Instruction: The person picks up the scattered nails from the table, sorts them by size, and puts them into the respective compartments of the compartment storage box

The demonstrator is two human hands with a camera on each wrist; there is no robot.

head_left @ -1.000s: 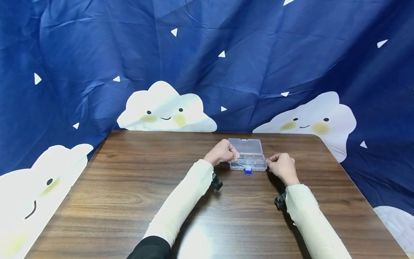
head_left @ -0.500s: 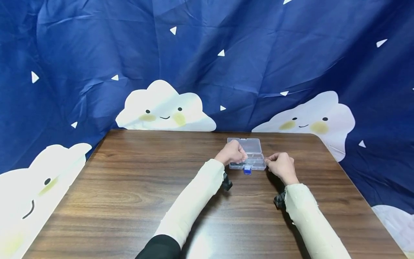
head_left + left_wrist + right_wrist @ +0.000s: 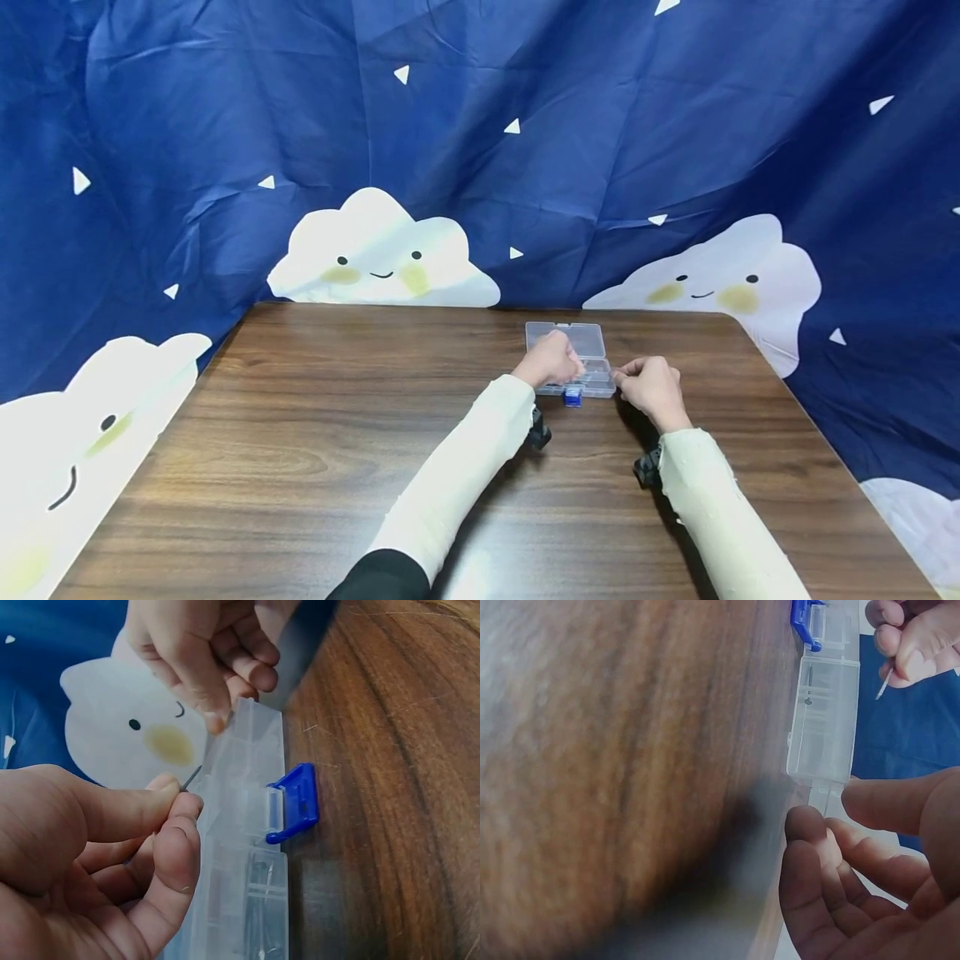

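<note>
A clear plastic box (image 3: 600,386) with a blue latch (image 3: 300,802) lies on the table, its lid (image 3: 588,337) swung up at the back. Above the box, my left hand (image 3: 551,360) pinches a thin metal pin (image 3: 192,777) between thumb and fingertip. The pin (image 3: 885,684) points down at a slant; its exact kind is too small to tell. At the box's right end, my right hand (image 3: 651,388) grips the corner between thumb and fingers. Through the clear wall, thin metal pieces (image 3: 809,688) show in a compartment. My left hand hides part of the box in the head view.
The brown wooden table (image 3: 315,467) spreads around the box. Behind its far edge hangs a blue cloth (image 3: 420,150) printed with white clouds. A small black camera (image 3: 538,429) sits beneath my left wrist, another black camera (image 3: 647,469) beneath my right.
My left hand has moved rightward over the box, from its left side toward the middle. The right hand keeps its place at the box's right end.
</note>
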